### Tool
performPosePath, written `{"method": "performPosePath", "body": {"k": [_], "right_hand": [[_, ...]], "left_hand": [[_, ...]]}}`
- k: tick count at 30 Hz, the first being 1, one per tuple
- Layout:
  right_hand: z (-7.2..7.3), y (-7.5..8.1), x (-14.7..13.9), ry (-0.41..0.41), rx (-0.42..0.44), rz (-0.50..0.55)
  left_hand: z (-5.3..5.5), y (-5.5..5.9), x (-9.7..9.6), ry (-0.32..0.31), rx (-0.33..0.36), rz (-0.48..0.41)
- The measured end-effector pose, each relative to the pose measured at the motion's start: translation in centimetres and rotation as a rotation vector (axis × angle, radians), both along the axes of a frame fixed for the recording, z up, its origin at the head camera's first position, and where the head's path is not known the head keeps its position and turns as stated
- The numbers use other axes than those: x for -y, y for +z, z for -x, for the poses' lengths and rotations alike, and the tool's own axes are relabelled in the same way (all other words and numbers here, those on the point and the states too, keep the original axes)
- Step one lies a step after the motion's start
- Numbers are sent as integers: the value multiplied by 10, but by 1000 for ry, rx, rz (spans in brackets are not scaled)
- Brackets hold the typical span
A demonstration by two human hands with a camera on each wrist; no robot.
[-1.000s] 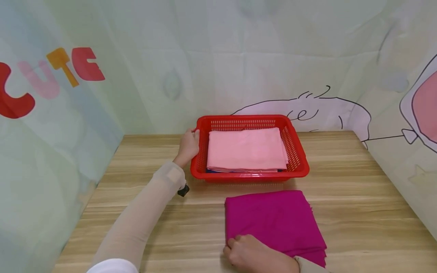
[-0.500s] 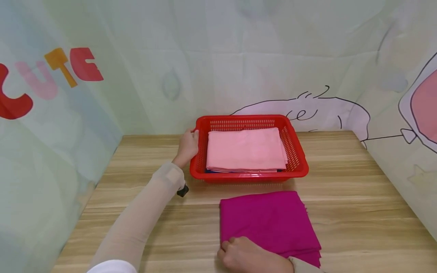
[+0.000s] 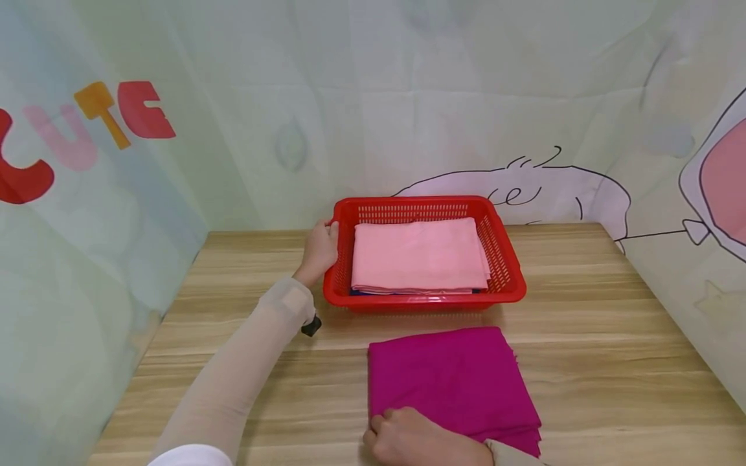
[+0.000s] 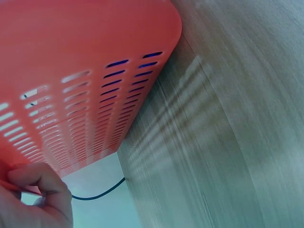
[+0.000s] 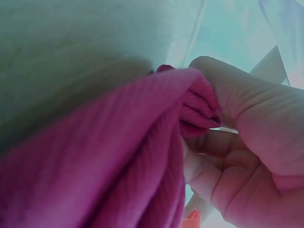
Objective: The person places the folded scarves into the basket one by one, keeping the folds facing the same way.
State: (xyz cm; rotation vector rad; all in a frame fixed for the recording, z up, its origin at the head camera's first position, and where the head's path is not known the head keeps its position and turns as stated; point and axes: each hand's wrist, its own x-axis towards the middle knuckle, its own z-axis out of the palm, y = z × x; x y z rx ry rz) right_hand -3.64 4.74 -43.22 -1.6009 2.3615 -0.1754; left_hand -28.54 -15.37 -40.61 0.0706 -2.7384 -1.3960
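Note:
My left hand (image 3: pixel 320 250) grips the left rim of a red perforated plastic basket (image 3: pixel 428 299); in the left wrist view its fingers (image 4: pixel 40 178) curl over that rim. A folded pink cloth (image 3: pixel 419 255) lies inside the basket, over something dark blue whose edge peeks out beneath. In front of the basket is a folded magenta cloth (image 3: pixel 449 382). My right hand (image 3: pixel 422 437) holds this cloth at its near left corner. The right wrist view shows thumb and fingers pinching the bunched layers of the magenta cloth (image 5: pixel 142 128).
Both things stand on a wood-grain table (image 3: pixel 612 349). A printed fabric backdrop (image 3: pixel 350 116) rises behind the table and along both sides, close behind the basket. A dark cord (image 4: pixel 99 194) shows beyond the basket in the left wrist view.
The magenta cloth and my right hand have moved a little to the left. My left hand keeps its grip on the basket, which stays in nearly the same place.

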Motion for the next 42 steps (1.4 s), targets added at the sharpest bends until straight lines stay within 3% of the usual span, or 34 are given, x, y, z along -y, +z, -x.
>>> {"method": "performPosePath", "body": {"k": [27, 29, 35, 37, 42], "right_hand": [[0, -1, 9, 23, -23, -5], [-2, -2, 10, 18, -52, 5], [-11, -6, 10, 5, -272, 55], [-12, -7, 10, -3, -301, 58], [-10, -5, 10, -18, -182, 29]], "left_hand": [[-3, 4, -1, 4, 11, -1], [-3, 4, -2, 3, 17, -3], [-2, 4, -1, -6, 21, 0], [-2, 5, -1, -12, 23, -2], [-1, 4, 1, -13, 43, -7]]}}
